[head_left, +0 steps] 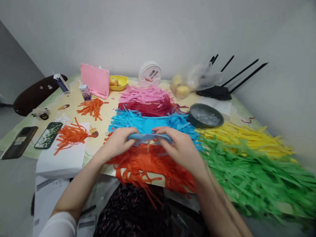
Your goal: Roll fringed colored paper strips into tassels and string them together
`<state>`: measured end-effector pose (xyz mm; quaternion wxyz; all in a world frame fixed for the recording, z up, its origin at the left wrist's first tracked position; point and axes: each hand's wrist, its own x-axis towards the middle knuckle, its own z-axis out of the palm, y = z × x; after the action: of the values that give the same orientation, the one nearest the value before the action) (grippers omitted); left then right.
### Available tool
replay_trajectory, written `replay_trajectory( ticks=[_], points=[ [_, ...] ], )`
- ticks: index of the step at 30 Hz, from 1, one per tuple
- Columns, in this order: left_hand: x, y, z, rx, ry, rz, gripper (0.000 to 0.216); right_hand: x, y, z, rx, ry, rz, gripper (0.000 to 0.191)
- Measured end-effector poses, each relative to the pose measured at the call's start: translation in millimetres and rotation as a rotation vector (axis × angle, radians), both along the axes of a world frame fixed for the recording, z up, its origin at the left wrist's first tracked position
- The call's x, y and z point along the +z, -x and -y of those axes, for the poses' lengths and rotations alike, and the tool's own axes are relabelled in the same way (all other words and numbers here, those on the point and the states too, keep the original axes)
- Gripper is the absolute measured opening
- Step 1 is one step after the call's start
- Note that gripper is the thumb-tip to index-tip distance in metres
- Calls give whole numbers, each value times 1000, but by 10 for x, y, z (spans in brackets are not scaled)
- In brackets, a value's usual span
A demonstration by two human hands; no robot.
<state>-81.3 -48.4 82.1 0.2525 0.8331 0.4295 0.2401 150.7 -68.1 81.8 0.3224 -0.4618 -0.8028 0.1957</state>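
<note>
My left hand [117,142] and my right hand [180,147] are both closed on the ends of a bunch of blue paper strips [149,137], held level between them just above the table. Under the hands lies a heap of orange-red strips [148,166] that hangs over the near edge. Behind the held bunch spreads a pile of blue strips [150,121], then dark red strips [148,107] and pink strips [144,94].
Green strips [251,173] and yellow strips [250,137] cover the right side. A dark round bowl [205,115] sits mid-table. Left: orange strips on white paper [69,136], two phones [48,135], a pink case [95,80], a yellow bowl [119,82].
</note>
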Motion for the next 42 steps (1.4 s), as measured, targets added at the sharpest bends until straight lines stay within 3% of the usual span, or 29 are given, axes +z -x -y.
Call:
replay_trajectory(
  ticks=[3, 7, 12, 15, 20, 24, 31, 36, 40, 42],
  points=[
    [50, 6, -38, 0, 128, 142, 20, 98, -82, 27, -1, 87, -33, 13],
    [90, -10, -41, -27, 241, 199, 25, 86, -135, 24, -26, 61, -105, 15],
    [54, -172, -27, 53, -27, 137, 32, 182, -123, 113, -54, 39, -15, 13],
    [10, -261, -61, 116, -104, 101, 17, 294, -152, 206, -28, -28, 54, 15],
    [-11, -245, -185, -100, 56, 224, 16, 384, -292, 288, -23, -12, 11, 19],
    [2, -240, -224, -191, 131, 325, 21, 359, -379, 258, -42, 94, -167, 8],
    [4, -202, -159, -41, 224, 547, 20, 200, -452, 149, -112, 160, -387, 8],
    [-44, -138, -147, -123, 248, 672, 18, 126, -448, 105, -29, 181, -489, 20],
    [51, -22, -116, -166, 251, 559, 24, 112, -478, 69, 59, 137, -501, 35],
    [141, 62, -119, -257, 238, 440, 20, 120, -495, 48, 78, 105, -481, 36]
  ],
)
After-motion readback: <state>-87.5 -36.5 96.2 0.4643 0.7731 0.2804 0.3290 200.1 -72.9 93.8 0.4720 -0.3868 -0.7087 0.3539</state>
